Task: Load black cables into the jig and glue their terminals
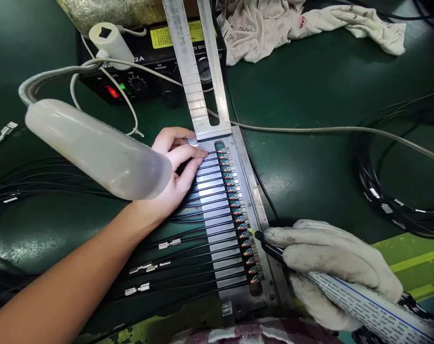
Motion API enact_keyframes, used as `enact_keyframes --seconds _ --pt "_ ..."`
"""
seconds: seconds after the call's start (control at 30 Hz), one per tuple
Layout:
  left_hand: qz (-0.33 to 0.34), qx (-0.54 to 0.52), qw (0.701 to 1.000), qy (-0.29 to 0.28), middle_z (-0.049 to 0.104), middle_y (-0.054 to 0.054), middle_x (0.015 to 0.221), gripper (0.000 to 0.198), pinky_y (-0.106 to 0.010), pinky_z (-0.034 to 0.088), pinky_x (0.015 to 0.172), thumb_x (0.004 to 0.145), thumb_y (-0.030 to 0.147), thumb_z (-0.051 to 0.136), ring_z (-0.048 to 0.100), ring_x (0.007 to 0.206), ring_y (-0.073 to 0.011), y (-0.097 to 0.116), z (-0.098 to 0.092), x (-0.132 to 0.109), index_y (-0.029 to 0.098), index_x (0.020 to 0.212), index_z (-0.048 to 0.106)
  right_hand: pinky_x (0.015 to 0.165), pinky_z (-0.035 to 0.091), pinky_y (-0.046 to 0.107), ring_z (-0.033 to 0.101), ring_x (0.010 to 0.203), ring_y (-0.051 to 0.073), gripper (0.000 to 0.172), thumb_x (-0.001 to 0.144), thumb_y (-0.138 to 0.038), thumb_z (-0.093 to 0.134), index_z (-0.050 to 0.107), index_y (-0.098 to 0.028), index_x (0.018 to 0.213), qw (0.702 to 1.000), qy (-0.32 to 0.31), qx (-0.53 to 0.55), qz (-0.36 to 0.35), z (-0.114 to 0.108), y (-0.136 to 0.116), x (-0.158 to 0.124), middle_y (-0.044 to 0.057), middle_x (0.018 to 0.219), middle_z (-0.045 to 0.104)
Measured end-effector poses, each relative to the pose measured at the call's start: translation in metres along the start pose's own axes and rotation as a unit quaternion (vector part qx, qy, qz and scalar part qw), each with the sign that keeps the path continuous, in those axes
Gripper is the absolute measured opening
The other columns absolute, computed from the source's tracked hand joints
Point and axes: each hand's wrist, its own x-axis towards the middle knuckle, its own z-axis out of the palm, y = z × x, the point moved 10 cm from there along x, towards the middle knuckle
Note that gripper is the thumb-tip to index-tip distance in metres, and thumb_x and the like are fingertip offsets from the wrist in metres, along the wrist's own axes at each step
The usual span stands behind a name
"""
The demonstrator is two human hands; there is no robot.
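The green tabletop (310,167) carries a metal fixture (240,167), which looks stiff and weighty, best taken by its edge rail (259,205). The gloved right hand (331,263) has its grip wrapped around a white printed tube (367,306); that is probably light, soft and easily squeezed, best held by its body. The bare left hand (177,167) rests at the fixture's far end, its grip nearly closed at the uppermost of the black cables (234,284); whether it pinches one, I cannot tell. These cables lie side by side across the fixture and should be bendy and slick, best held by the jacket. Their coloured wire ends (254,270) look fragile. The yellowish nozzle tip (251,231) sits just beside them.
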Motion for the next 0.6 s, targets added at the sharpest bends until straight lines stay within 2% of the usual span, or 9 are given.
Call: enact_keyframes --seconds 0.37,0.6 --pt "0.011 0.002 1.000 0.008 0.060 -0.012 0.111 0.012 -0.035 0.051 0.094 0.090 0.016 0.061 0.062 0.098 -0.0203 0.0021 -0.0009 0.0004 0.012 0.091 0.072 0.077 0.063 0.034 0.074 0.083 0.021 0.007 0.090 -0.022 0.058 0.065 -0.021 0.092 1.000 -0.009 0.016 0.012 -0.0005 0.0026 -0.0005 0.005 0.099 0.075" --pt "0.000 -0.002 1.000 0.004 0.059 -0.007 0.113 0.012 -0.035 0.052 0.096 0.090 0.017 0.060 0.062 0.100 -0.0207 -0.0001 -0.0005 0.0000 0.020 0.091 0.071 0.074 0.064 0.034 0.074 0.082 0.021 0.011 0.093 -0.024 0.054 0.065 -0.022 0.090 1.000 -0.011 0.020 0.020 -0.0003 0.0020 0.0017 0.005 0.097 0.076"
